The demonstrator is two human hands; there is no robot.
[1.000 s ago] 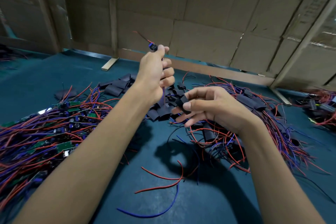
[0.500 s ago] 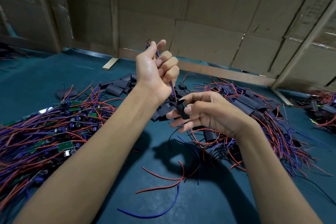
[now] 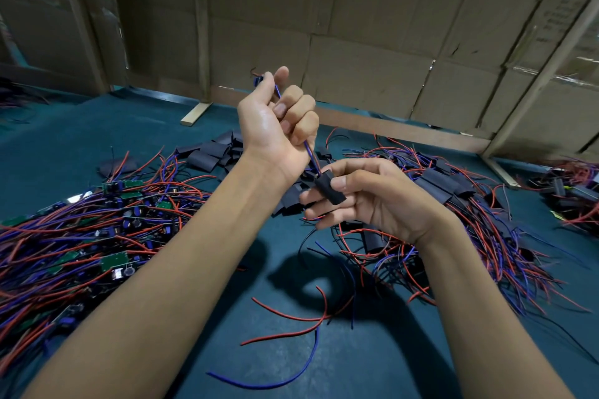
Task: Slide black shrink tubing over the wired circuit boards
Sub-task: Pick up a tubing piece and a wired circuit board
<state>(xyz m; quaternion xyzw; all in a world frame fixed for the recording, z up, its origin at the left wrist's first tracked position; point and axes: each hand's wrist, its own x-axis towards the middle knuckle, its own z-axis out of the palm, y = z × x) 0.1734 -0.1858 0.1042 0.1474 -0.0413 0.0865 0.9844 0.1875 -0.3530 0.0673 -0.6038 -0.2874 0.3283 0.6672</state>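
Nearest the camera, loose red and blue wire offcuts [image 3: 301,324] lie on the teal work surface [image 3: 372,363] between the two forearms. Above them, the right hand [image 3: 372,197] pinches a short black shrink tube [image 3: 328,187] between thumb and index finger, the remaining fingers loosely extended beneath it. The tube is held clear of the surface, tilted, its upper end facing the left hand. A blue-and-red wire pair [image 3: 310,152] enters that upper end. The left hand [image 3: 275,126] is raised just above and beside the right, fingers curled round the wire pair, which runs through the fist. A small dark blue component [image 3: 258,80] protrudes at the thumb; the board itself is hidden in the grip. To the left lies a pile of bare wired circuit boards [image 3: 81,230] with green boards visible. Behind the hands sits a heap of flat black tubing pieces [image 3: 210,152]. To the right lies a pile of sleeved boards [image 3: 453,204]. Cardboard walls [image 3: 356,26] close the far side.
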